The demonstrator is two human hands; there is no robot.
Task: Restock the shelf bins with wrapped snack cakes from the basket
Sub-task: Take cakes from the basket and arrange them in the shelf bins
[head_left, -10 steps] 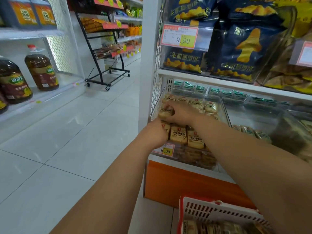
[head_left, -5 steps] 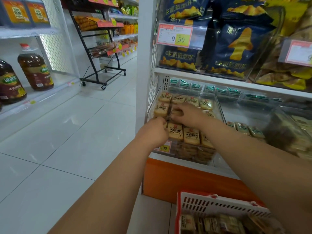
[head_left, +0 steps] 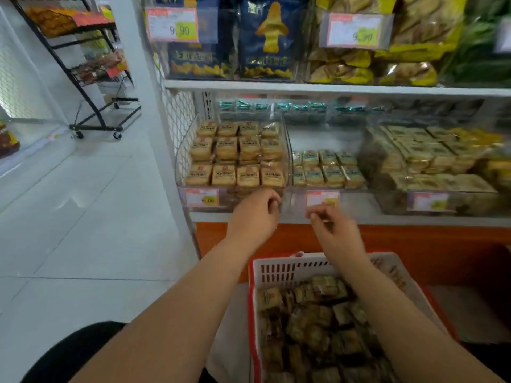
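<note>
Both hands hang between shelf and basket, holding nothing. Left hand (head_left: 255,210) has its fingers loosely curled just at the front lip of the left bin (head_left: 235,199); right hand (head_left: 330,225) is near the price tag of the middle bin (head_left: 322,199), fingers loosely bent and blurred, with no cake seen in them.

Judging by this, the left bin is done: it looks packed full, tan cakes (head_left: 236,156) in tidy rows up to the rim. The step in hand is likely the gap between one load and another. The next move probably calls for reaching down into the basket (head_left: 279,272) and lifting several cakes at once.

The middle bin holds only two rows at its front, bare behind, so it seems the place to fill. Basket cakes (head_left: 318,327) lie heaped and tilted, dark-wrapped, slick-looking film, small and squarish.
</note>
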